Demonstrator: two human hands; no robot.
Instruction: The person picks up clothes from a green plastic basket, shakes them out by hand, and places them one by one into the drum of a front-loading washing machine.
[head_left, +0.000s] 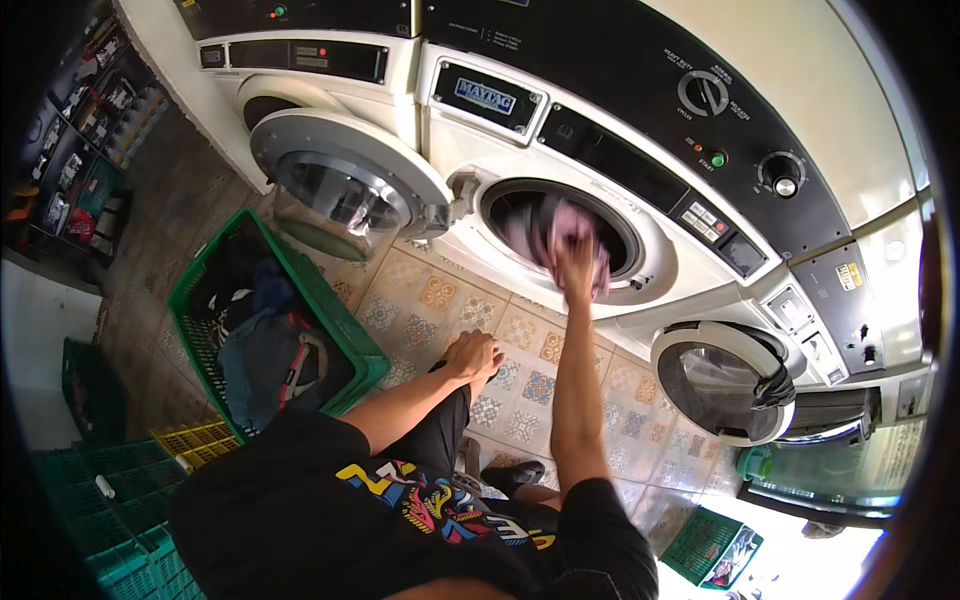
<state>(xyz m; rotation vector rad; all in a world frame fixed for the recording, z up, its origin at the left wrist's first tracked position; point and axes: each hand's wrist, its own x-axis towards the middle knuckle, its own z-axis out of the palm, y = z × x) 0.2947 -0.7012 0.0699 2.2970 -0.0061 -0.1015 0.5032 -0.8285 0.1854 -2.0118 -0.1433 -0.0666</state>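
My right hand (577, 262) grips a pink cloth garment (564, 225) at the mouth of a white Maytag front-loading machine (667, 274). The garment is blurred, and part of it lies inside the dark drum (517, 217). To the left of the opening, the machine's round glass door (352, 187) stands swung out. My left hand (474, 355) rests on my knee, fingers curled, with no object visible in it. Left of that hand, a green plastic basket (367, 375) on the floor holds a heap of dark and blue clothes (262, 360).
Another machine's door (720, 382) hangs ajar at right, a dark cloth (776, 388) at its edge. Yellow (199, 442) and green crates (105, 487) stand behind me at left. A green basket of clothes (701, 544) sits lower right. Patterned tiles (517, 390) cover the floor.
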